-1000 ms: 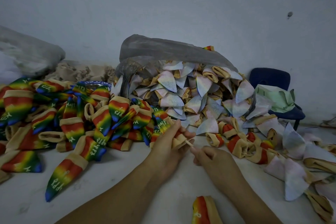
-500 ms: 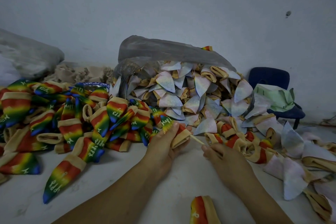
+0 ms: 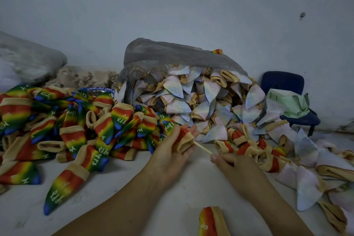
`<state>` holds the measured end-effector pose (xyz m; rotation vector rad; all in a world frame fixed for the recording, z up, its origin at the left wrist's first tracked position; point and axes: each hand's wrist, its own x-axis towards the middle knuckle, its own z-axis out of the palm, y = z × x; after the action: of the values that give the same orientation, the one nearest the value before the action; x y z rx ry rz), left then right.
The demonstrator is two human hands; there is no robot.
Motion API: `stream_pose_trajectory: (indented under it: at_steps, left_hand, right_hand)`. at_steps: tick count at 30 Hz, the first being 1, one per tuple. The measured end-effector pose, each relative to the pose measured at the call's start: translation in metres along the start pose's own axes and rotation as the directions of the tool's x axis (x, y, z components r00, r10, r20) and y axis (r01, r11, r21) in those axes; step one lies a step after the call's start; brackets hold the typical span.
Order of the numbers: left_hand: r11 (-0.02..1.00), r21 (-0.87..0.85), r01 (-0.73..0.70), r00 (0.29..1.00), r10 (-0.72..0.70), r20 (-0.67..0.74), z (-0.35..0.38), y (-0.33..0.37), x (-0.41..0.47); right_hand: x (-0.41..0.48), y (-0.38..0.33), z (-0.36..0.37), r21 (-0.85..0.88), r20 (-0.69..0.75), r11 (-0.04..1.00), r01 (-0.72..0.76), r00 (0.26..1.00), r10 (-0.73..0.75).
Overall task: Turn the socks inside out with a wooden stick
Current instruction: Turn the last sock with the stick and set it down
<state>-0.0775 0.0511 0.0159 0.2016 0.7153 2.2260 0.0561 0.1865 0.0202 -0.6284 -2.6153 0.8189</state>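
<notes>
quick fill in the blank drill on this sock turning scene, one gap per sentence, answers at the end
1. The wooden stick runs from the right hand into the cuff of the sock held by the ____ hand.
2. The pale inside-out socks spill from a grey plastic ____ by the wall.
3. The chair at the far right is dark ____.

Missing words: left; bag; blue

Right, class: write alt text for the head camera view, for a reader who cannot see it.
A person's left hand holds a rainbow sock while the right hand pinches a thin wooden stick reaching its tan cuff. Bright rainbow socks lie piled at left; pale inside-out socks spill from a plastic bag behind.
</notes>
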Motion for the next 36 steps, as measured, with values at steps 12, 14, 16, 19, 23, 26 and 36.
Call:
stream_pose_trajectory:
  at_steps: [12, 14, 16, 19, 23, 26, 36]
  left_hand:
    - [0.996, 0.07, 0.051, 0.99, -0.06, 0.132, 0.0, -0.001, 0.0]
    - [0.99, 0.134, 0.031, 0.988, -0.05, 0.146, -0.002, -0.002, 0.001]
    - [0.975, 0.222, 0.015, 0.988, -0.05, 0.15, -0.003, -0.005, 0.0]
    - [0.924, 0.382, -0.021, 0.996, -0.015, 0.093, -0.003, -0.01, -0.001]
    - [0.887, 0.462, -0.015, 1.0, 0.026, -0.017, -0.003, -0.011, 0.002]
    - [0.96, 0.281, 0.007, 1.0, -0.007, -0.001, -0.004, -0.009, 0.004]
    - [0.971, 0.237, 0.027, 0.996, -0.045, 0.073, 0.0, -0.003, 0.0]
  right_hand:
    - [-0.001, -0.001, 0.006, -0.208, -0.1, 0.977, 0.054, 0.992, -0.076]
    - [0.0, 0.0, 0.006, -0.223, -0.132, 0.973, 0.057, 0.987, -0.088]
    - [0.001, 0.001, 0.005, -0.226, -0.169, 0.971, 0.081, 0.978, -0.121]
    - [0.003, 0.003, 0.002, -0.226, -0.223, 0.966, 0.124, 0.959, -0.175]
    - [0.003, 0.006, 0.002, -0.185, -0.222, 0.976, 0.115, 0.963, -0.156]
    - [0.004, 0.007, 0.004, -0.139, -0.221, 0.984, 0.116, 0.964, -0.145]
    - [0.004, 0.01, 0.009, -0.163, -0.194, 0.98, 0.111, 0.971, -0.142]
